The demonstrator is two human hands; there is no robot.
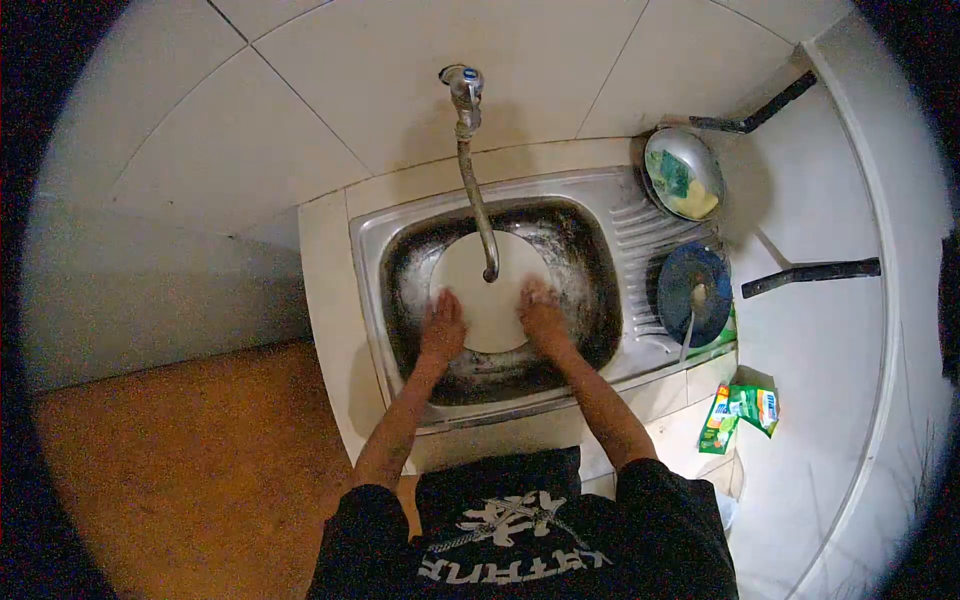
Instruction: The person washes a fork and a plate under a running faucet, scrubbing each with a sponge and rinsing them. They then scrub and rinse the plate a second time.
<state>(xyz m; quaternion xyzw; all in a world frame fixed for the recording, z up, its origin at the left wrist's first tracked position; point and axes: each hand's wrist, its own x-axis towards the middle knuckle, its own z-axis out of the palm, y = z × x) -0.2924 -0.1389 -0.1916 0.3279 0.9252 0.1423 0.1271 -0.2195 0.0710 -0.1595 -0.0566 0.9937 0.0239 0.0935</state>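
Plate (490,300), white and round, sits in the basin of the sink (372,250), under the spout of the tap (478,190). Your left hand (443,330) has its grip clamped on the plate's lower left rim. Your right hand (543,315), sudsy at the fingers, lies on the right rim; whether that grip closes round the edge cannot be told. Right of you, a silver pan (683,172) holding a sponge (672,170) and a dark pan (695,285) rest on the drainer, and green packets (740,410) lie on the tabletop.
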